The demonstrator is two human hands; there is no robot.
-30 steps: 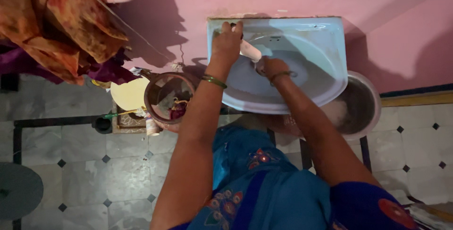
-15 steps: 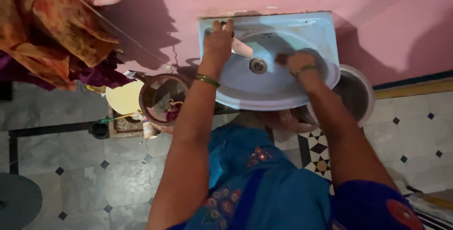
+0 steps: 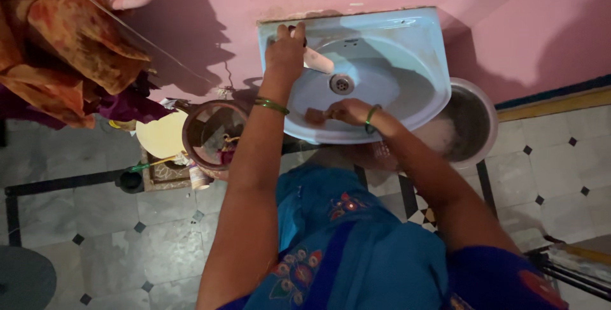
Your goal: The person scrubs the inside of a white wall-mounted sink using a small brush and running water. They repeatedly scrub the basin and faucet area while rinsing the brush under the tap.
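A pale blue washbasin (image 3: 407, 36) hangs on a pink wall, with a metal drain (image 3: 342, 83) in its bowl. My left hand (image 3: 286, 49) rests on the basin's back left corner, gripping the tap there, whose white spout (image 3: 317, 60) points into the bowl. My right hand (image 3: 345, 112) presses a small brown scrub pad (image 3: 314, 116) against the near inner wall of the bowl. Green bangles sit on both wrists.
A round brown tub (image 3: 213, 133) with small items stands left of the basin, next to a yellow lid (image 3: 162, 135). A white bucket (image 3: 470, 124) sits under the basin's right side. Orange and purple cloth (image 3: 70, 42) hangs at upper left. The floor is tiled.
My right hand has swept the scrub pad from the right side of the bowl to its near left wall. My left hand has stayed on the tap.
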